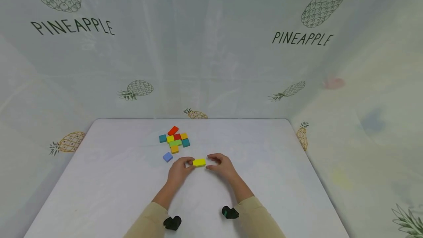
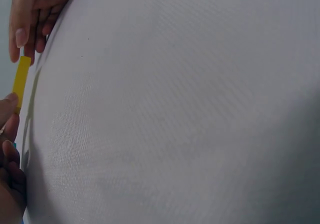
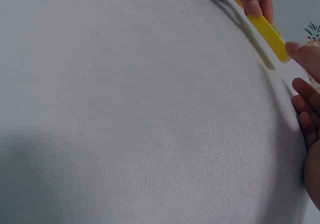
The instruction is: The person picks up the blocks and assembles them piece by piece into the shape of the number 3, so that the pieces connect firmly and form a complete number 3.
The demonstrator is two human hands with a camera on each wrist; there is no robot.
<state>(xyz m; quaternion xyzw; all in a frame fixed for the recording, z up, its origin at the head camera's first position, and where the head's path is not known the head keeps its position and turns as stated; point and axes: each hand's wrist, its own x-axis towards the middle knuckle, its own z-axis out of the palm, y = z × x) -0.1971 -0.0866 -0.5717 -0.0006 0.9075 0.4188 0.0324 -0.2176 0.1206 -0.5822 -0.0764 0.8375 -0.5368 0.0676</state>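
A bright yellow rectangular block (image 1: 199, 162) is held just above the white table, its left end pinched between the thumb and fingers of my left hand (image 1: 179, 171). At the block's other end, my right hand (image 1: 223, 166) has its thumb and fingers spread apart, with a small gap to the block. In the left wrist view the yellow block (image 2: 21, 79) stands between the two hands, the right hand (image 2: 37, 14) above it. The right wrist view has the right thumb near the tip of the block (image 3: 270, 36), and the left fingers grip its far end.
Beyond the left hand lies a group of small coloured blocks, among them a light green block (image 1: 175, 143), a red block (image 1: 177, 136) and an orange-red block (image 1: 173, 130). A blue block (image 1: 167, 157) lies apart, closest to the left hand. Pineapple-print curtain (image 1: 211, 47) surrounds the white table (image 1: 264, 179).
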